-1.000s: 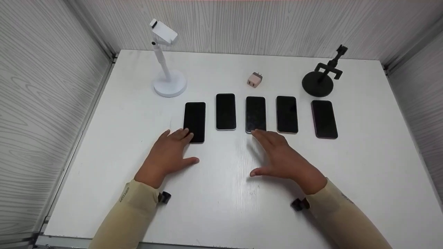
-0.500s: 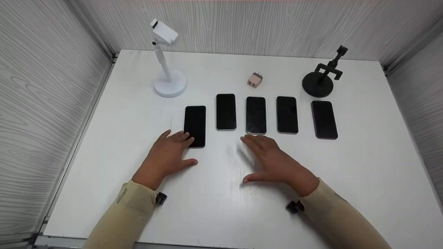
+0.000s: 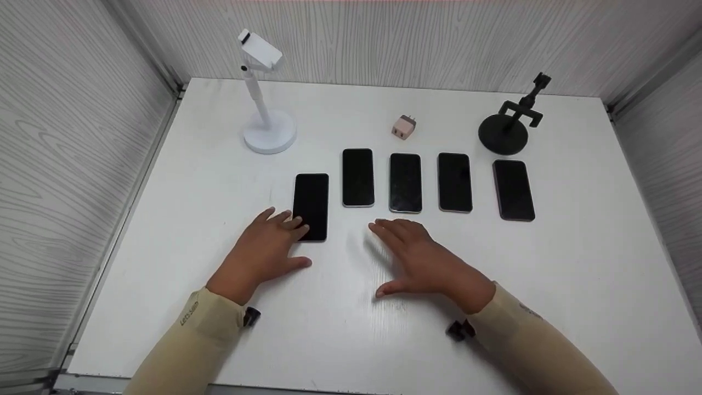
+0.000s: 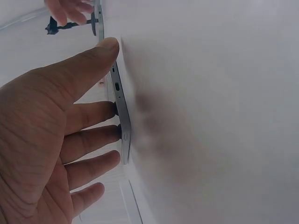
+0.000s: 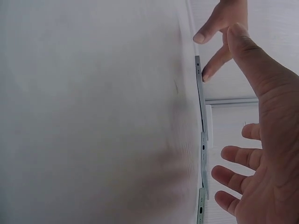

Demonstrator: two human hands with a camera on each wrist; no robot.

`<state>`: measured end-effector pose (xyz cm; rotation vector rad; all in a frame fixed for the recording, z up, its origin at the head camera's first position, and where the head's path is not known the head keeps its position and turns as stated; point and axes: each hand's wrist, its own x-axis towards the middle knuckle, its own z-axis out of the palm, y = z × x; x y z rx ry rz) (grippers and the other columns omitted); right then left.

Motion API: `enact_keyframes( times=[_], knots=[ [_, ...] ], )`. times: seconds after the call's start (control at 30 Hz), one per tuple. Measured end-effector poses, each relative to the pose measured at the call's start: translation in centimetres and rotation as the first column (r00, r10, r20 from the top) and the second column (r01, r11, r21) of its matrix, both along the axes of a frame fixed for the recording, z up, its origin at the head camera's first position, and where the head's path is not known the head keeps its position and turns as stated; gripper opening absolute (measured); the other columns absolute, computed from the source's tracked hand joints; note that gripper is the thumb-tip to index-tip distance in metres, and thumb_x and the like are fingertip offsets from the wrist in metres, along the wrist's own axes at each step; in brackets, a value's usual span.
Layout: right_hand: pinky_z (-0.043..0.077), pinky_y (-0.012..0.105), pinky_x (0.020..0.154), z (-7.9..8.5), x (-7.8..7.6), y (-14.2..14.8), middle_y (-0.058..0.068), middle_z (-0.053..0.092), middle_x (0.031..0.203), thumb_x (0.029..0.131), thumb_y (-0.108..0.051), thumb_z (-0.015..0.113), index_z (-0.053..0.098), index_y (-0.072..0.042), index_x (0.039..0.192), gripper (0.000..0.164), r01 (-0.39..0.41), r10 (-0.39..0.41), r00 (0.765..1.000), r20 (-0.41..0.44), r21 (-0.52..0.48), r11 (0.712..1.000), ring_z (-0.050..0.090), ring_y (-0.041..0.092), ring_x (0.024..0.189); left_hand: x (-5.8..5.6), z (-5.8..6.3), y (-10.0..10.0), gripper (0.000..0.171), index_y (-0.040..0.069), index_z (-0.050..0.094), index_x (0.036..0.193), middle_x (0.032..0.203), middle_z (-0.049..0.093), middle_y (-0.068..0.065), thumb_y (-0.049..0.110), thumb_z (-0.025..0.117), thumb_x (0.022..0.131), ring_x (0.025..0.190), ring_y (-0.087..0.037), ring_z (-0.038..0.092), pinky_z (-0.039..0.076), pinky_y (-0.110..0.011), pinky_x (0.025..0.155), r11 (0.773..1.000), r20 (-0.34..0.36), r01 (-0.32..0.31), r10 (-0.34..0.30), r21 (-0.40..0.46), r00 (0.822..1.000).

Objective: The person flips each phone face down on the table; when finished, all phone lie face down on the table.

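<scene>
In the head view my left hand rests its fingertips on the lower left of the leftmost phone, a black-screened smartphone lying face up. The left wrist view has this phone edge-on, two fingertips on its screen and the thumb off its surface. My right hand is over the table with fingers extended and thumb spread, holding nothing. Ahead of it lie a second phone and a third phone. In the right wrist view, several phone edges show beyond the right hand.
Further right lie two more phones, one in line and one slightly tilted. Behind the row are a pink charger plug, a white phone stand at left and a black phone stand at right. Panels wall the table's back and sides.
The leftmost phone has slid toward the person under my left fingertips. My right hand has moved left and nearer the person, away from the third phone. The other phones stay in place.
</scene>
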<state>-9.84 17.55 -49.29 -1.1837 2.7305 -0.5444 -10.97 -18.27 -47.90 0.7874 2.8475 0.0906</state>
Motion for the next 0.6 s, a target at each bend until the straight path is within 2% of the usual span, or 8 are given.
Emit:
enact_keyframes(
  times=[0.33,0.6],
  knots=[
    [0.030,0.061,0.130,0.2,0.4,-1.3,0.015,0.041,0.171,0.079,-0.080,0.082,0.028,-0.013,0.173,0.127,-0.025,0.025,0.999,0.021,-0.002,1.000,0.039,0.041,0.156,0.5,0.1,0.0,0.072,0.011,0.067,0.151,0.154,0.066,-0.014,0.058,0.077,0.096,0.152,-0.038,0.053,0.033,-0.057,0.133,0.999,-0.017,0.037,-0.037,0.007,0.999],
    [0.031,0.059,0.131,0.1,0.5,-2.1,0.013,0.041,0.171,0.080,-0.084,0.078,0.027,-0.015,0.173,0.127,-0.047,0.047,0.999,0.022,0.012,0.999,0.041,0.041,0.155,1.1,0.4,0.4,0.069,0.012,0.071,0.147,0.152,0.068,-0.013,0.058,0.077,0.096,0.151,-0.041,0.054,0.033,-0.056,0.133,0.998,-0.023,0.058,-0.058,-0.007,0.998]
  ],
)
